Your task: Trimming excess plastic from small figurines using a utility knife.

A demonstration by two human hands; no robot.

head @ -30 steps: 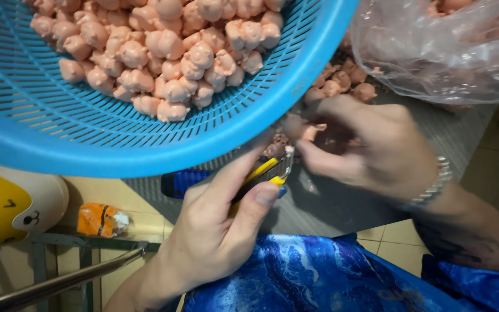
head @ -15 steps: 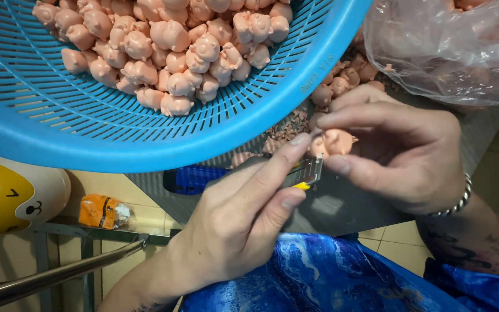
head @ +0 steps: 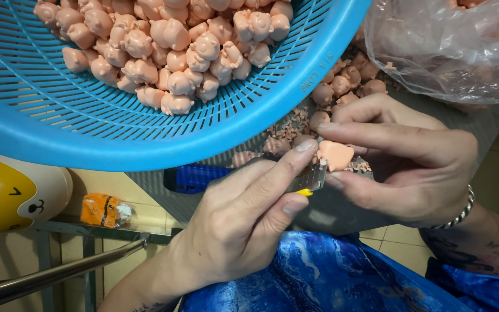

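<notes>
Below blue basket: hands trimming pink figure; clear bag right.

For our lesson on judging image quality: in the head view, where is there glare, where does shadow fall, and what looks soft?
Head view: glare on the clear plastic bag and the metal rail; soft shadow under the blue basket; even light on the left hand, right hand, pink figure and small blade, all sharp; the basket rim bows slightly.
</notes>
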